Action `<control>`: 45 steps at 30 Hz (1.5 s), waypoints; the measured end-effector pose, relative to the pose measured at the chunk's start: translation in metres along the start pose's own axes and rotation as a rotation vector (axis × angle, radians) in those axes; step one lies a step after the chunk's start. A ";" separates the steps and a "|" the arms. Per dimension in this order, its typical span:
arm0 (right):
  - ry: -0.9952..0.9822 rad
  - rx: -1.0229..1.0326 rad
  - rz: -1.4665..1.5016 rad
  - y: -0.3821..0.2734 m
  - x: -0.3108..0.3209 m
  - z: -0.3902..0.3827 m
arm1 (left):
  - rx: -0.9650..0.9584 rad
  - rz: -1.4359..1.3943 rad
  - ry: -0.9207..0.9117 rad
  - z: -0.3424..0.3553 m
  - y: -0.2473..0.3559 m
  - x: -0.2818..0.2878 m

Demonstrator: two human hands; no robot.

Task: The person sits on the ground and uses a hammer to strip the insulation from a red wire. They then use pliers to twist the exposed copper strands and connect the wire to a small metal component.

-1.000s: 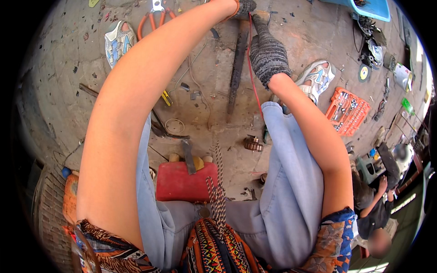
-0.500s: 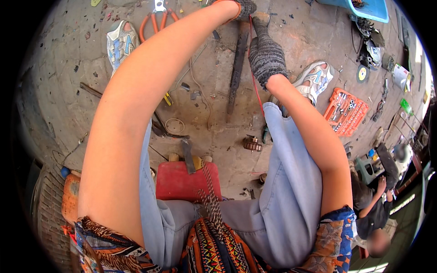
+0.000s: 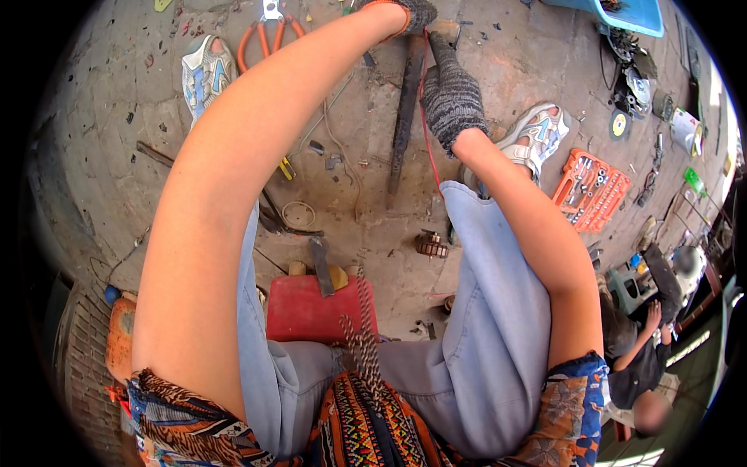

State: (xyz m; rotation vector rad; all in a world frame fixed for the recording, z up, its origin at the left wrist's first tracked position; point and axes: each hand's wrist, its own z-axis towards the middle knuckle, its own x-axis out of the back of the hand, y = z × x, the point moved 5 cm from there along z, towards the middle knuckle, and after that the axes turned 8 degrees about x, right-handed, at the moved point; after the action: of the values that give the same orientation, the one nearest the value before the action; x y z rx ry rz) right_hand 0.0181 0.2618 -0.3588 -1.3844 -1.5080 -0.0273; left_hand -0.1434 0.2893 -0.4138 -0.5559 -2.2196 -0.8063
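Up near the top edge, left hand (image 3: 419,14): in a dark knit glove with an orange cuff; its fingers are mostly hidden, so I cannot tell whether it grips anything.
Right hand (image 3: 454,97): just below and to the right of it, in a grey-and-black knit glove, fingers pointing toward the top edge – whether they close on something, I cannot tell.
Red cord (image 3: 429,140): a thin line from beside the right hand's fingers down to the right knee of the blue jeans (image 3: 498,272) (it may or may not be held; the view hides this).
Dark bar (image 3: 405,117): lying on the ground left of the red cord, its upper end near both gloves.
Orange-handled pliers (image 3: 262,37): on the ground just right of the left shoe (image 3: 207,74).
Socket set (image 3: 595,191): in an orange case, spread flat near the right shoe (image 3: 535,134).
Red block (image 3: 315,311): between the legs, a dark flat blade (image 3: 322,268) across its upper edge.
Round machine part (image 3: 432,245): on the ground – left of the right trouser leg.
Blue tub (image 3: 644,23): top right corner.
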 end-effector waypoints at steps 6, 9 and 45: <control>0.007 0.027 -0.007 0.002 -0.001 -0.003 | -0.013 0.006 0.003 0.001 0.001 -0.001; -0.015 0.004 -0.018 0.003 -0.002 -0.003 | 0.008 -0.009 -0.020 -0.005 0.003 0.003; 0.064 0.090 -0.150 0.002 -0.003 0.010 | 0.100 -0.405 0.134 -0.012 -0.017 0.002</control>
State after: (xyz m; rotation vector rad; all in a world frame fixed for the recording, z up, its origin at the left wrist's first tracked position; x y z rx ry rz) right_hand 0.0127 0.2666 -0.3664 -1.1867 -1.5382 -0.0945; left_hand -0.1495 0.2692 -0.4120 0.0027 -2.2616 -0.8972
